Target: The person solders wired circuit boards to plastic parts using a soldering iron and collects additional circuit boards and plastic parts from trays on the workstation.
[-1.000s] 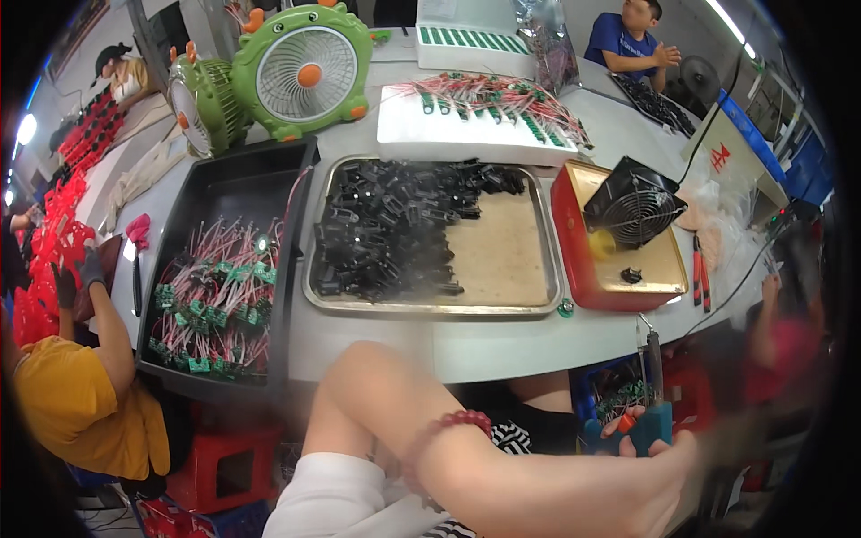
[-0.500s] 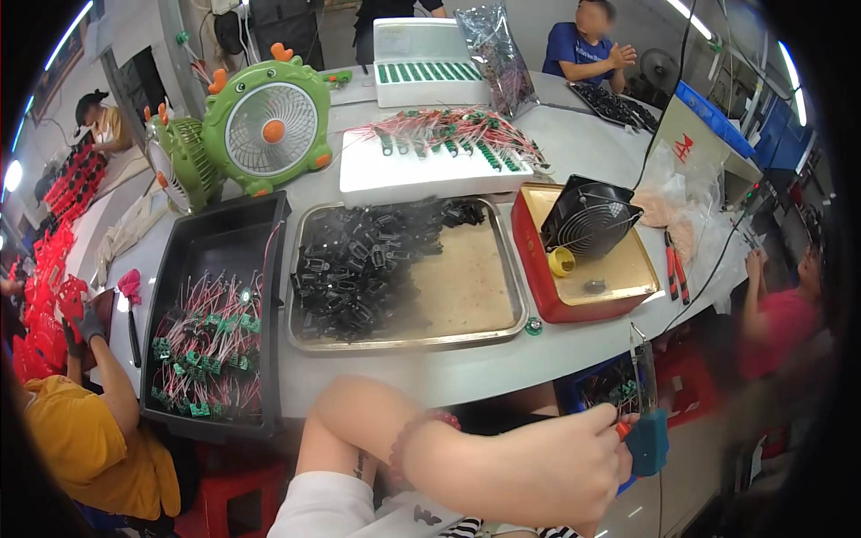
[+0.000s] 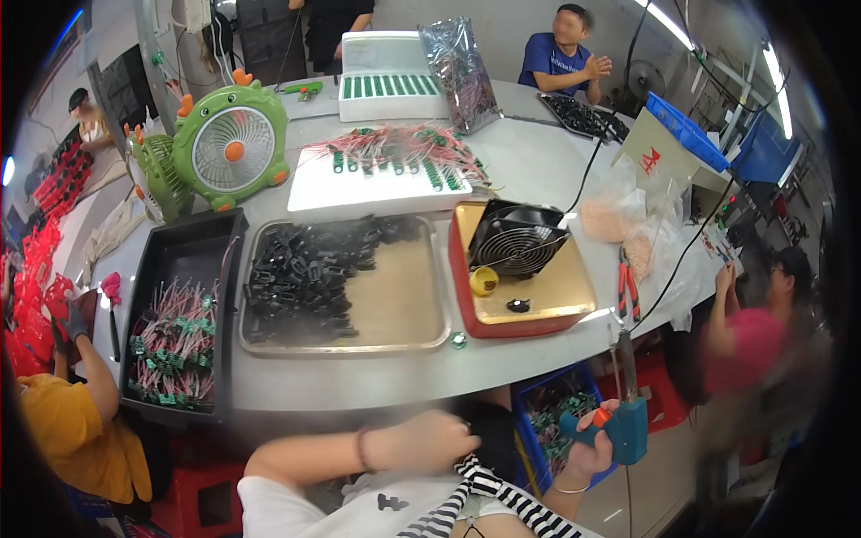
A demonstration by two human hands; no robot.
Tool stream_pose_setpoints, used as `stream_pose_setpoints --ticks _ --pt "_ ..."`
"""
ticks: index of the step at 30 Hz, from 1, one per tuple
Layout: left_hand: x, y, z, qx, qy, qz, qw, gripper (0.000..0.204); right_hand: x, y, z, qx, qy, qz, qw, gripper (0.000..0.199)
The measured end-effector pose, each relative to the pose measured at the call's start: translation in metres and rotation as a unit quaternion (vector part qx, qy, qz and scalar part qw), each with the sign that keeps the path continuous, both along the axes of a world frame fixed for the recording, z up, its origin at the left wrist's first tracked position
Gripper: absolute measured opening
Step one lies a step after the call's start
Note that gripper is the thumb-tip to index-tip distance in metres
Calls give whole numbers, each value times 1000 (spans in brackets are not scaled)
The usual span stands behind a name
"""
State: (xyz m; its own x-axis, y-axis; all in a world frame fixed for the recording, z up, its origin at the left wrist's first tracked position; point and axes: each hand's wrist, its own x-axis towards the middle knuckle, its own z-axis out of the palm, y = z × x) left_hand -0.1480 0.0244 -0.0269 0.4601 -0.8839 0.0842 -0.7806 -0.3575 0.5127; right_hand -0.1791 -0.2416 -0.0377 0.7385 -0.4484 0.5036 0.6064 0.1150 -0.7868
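Fingers of my right hand [image 3: 587, 446] were wrapped around the handle of a teal soldering tool [image 3: 624, 421], its thin metal tip pointing up toward the table edge and an orange button showing just above my thumb. That hand sat low, below the table rim [image 3: 377, 386], next to a blue crate [image 3: 560, 412] of small green parts under the table. My left hand [image 3: 430, 439] lay across my body, loosely curled and holding nothing I could make out, a dark bead bracelet [image 3: 361, 448] on its wrist; whether its fingertips pinched anything I could not tell. Just above that hand, on the table, stood a shallow metal tray [image 3: 404, 305] with a heap of black plastic clips [image 3: 309, 269] piled toward its far left side. Above my right hand was a red tray with a gold bottom [image 3: 556, 296], bearing a black fan [image 3: 517, 238], a small yellow piece [image 3: 483, 281] and a small dark piece [image 3: 517, 306]. Red-handled pliers [image 3: 627, 289] lay just right of that tray. Left of my left hand a black bin [image 3: 193, 255] held pink and green wired parts [image 3: 170, 345]. Farther off sat a green toy-shaped fan [image 3: 231, 145] and a white block [image 3: 386, 179] covered with wired parts. A person in yellow [image 3: 76, 435] sat at my left, a person in pink [image 3: 753, 336] at my right.
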Motion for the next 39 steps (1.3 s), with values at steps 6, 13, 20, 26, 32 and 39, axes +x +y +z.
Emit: stream_pose_setpoints --ticks 6,13,20,26,32,39 --pt "-95 75 -189 -162 339 553 744 15 9 -33 -9 23 56 23 998 55" --pt "-104 154 -337 -101 308 687 650 30 19 -46 -12 -16 49 17 999 57" --pt "-11 179 -355 -101 306 638 699 32 12 -43 18 17 104 1 994 63" --pt "119 154 -379 -145 306 607 719 34 50 -61 34 77 65 69 993 57" --pt "193 117 -353 -166 335 557 741 36 103 -16 88 139 175 28 974 58" --pt "156 132 -346 -137 326 562 748 39 68 -20 71 105 145 15 984 61"
